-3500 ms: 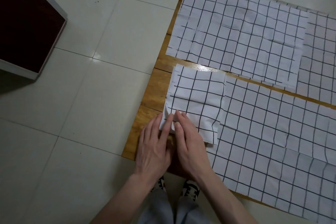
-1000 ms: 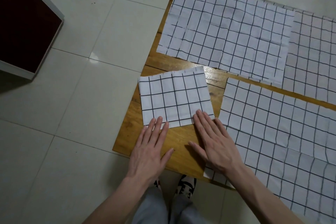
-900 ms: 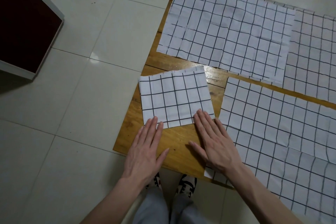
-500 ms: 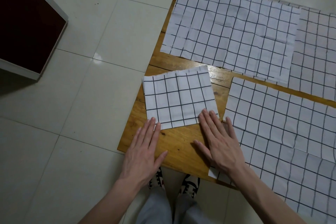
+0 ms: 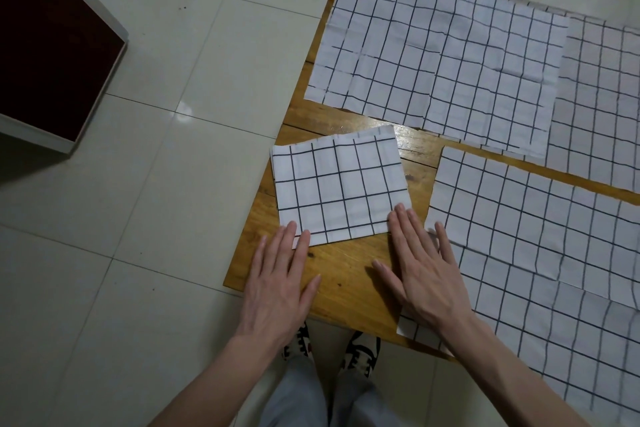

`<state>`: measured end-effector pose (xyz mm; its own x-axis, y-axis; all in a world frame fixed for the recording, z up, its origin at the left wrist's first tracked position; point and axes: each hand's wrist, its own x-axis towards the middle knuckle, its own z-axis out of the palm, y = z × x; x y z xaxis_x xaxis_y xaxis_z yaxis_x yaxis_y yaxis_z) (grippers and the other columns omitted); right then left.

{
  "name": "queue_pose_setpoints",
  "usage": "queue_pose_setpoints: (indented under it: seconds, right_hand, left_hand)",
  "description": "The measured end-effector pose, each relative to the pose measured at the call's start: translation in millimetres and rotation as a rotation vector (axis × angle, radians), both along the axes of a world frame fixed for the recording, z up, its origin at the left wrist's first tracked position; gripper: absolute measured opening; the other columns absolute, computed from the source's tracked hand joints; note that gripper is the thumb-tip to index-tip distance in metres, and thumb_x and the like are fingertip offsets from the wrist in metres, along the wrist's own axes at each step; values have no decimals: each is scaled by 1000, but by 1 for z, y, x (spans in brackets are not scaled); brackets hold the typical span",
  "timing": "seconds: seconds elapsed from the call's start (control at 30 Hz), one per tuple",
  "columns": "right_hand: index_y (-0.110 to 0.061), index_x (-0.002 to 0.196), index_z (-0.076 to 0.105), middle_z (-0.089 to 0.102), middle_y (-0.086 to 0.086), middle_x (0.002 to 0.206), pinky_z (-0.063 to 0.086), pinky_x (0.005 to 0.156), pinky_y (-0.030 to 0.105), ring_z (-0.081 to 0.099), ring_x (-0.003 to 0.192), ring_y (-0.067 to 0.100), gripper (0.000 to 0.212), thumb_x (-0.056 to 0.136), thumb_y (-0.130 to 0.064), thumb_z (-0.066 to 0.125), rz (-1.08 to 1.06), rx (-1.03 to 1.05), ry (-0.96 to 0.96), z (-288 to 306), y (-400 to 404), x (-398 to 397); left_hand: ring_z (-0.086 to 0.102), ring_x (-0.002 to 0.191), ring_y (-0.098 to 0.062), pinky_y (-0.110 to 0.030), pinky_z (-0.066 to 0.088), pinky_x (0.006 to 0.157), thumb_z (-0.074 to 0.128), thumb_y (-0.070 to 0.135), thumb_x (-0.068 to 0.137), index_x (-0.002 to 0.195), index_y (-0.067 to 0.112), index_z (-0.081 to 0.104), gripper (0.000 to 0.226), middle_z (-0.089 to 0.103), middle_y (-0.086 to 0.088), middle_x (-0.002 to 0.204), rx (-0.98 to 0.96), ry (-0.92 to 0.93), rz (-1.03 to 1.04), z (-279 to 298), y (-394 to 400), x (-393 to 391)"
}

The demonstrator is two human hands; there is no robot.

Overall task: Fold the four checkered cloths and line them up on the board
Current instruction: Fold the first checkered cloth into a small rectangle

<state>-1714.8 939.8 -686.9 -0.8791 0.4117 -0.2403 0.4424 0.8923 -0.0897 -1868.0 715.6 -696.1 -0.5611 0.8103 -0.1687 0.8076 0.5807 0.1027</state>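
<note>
Head view. Folded cloth (image 5: 341, 188) lies flat on the near-left corner of the wooden board (image 5: 341, 272), a small rectangle with its long axis running left to right, turned slightly so the right end sits nearer the person than square would put it. Its left edge reaches the board's left edge.

Left hand (image 5: 278, 282): palm down, fingers straight and together, tips resting on the cloth's near-left corner; nothing gripped. Right hand (image 5: 420, 267): palm down, fingers straight and a little spread, tips on the cloth's near-right corner, little finger touching the unfolded cloth (image 5: 540, 243) just to the right; nothing gripped.

That unfolded cloth is spread flat and runs off the frame to the right. A second flat cloth (image 5: 440, 62) covers the board's far-left part, long axis left to right. A third (image 5: 602, 94) lies right of it, partly under it.

Tiled floor (image 5: 156, 184). Dark cabinet (image 5: 45, 42) at upper left. Patterned shoes (image 5: 360, 352) below the board's near edge.
</note>
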Motion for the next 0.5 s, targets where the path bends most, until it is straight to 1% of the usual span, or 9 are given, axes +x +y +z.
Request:
queue_pose_setpoints:
  seconds: [0.07,0.13,0.2,0.27,0.33,0.4,0.5]
  right_hand:
    - [-14,167,7,4,4,175,4,129,51,0,161,16,81,106,-67,17,-10,12,32,2,-1,-1]
    - [-13,167,11,8,5,175,7,129,49,5,161,18,76,108,-61,21,-53,21,93,4,-2,-2]
    - [-12,165,21,23,8,172,16,128,46,19,159,21,70,109,-53,29,-151,13,174,7,-2,-4]
    - [-12,162,31,42,10,162,31,121,45,40,148,26,62,109,-44,40,-280,-12,243,12,-1,-9]
    - [-13,157,37,55,11,146,42,109,47,52,131,29,57,107,-34,53,-378,-46,265,16,1,-17]
    - [-13,153,42,59,10,135,46,100,48,56,121,29,56,102,-31,59,-437,-81,242,21,4,-27]
    - [-12,148,45,59,10,127,47,95,50,58,115,30,55,101,-37,58,-513,-128,188,30,9,-46]
  left_hand:
    - [25,158,-32,-50,20,127,28,53,109,165,10,27,71,26,-18,170,35,-17,11,1,12,1]
    - [24,159,-31,-50,25,128,26,52,110,165,11,27,69,27,-18,170,49,-30,3,2,27,3]
    - [25,159,-30,-50,31,126,23,51,110,164,12,28,67,27,-17,170,68,-44,-4,0,44,4]
    - [27,158,-29,-50,33,125,23,50,110,164,14,27,65,27,-16,171,77,-54,-6,-2,57,3]
    - [27,158,-29,-49,34,124,23,50,110,164,16,25,65,26,-14,171,56,-44,6,-4,66,3]
    - [28,157,-30,-50,35,124,24,50,108,164,16,25,65,27,-14,171,38,-18,22,-5,68,5]
    - [28,158,-30,-49,33,125,24,50,108,164,16,25,66,26,-14,172,36,1,24,-6,68,6]
